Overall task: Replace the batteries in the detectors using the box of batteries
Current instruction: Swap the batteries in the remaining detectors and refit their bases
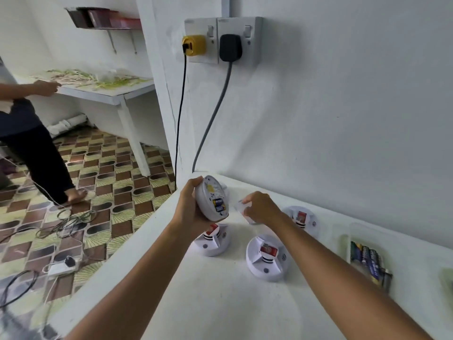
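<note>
The left hand (pixel 190 211) grips a round white plastic detector (pixel 212 198) raised above the white counter top (pixel 220 295), its fingers curled round the far rim and the thumb side under the near edge. The detector is tilted so that its back faces the camera, and two dark blue and yellow batteries (pixel 219 204) sit side by side in its open compartment. The right hand (pixel 261 208) hovers just beside it, fingers bent and pinching a small white plastic piece (pixel 242 207), blurred, which may be the compartment cover; that cannot be told for certain.

Three more round white detectors rest on the counter with their raised centres up, each carrying a red and white label. One (pixel 210 241) lies below the left hand and is partly hidden by the wrist, one (pixel 267 257) lies under the right forearm, and one (pixel 300 218) lies nearer the wall behind the right hand. To the right, well apart from the hands, a clear plastic box of batteries (pixel 367 262) rests on the counter near the white wall (pixel 343 106), with dark blue and green cells packed upright side by side.

On the wall above, a yellow plug adapter (pixel 193 45) and a black plug (pixel 230 47) sit in a double white socket, each with a cable hanging down. At the far left another person in dark trousers (pixel 36 153) stands on the patterned tile floor (pixel 110 180) beside a white table (pixel 105 92) strewn with green cuttings
</note>
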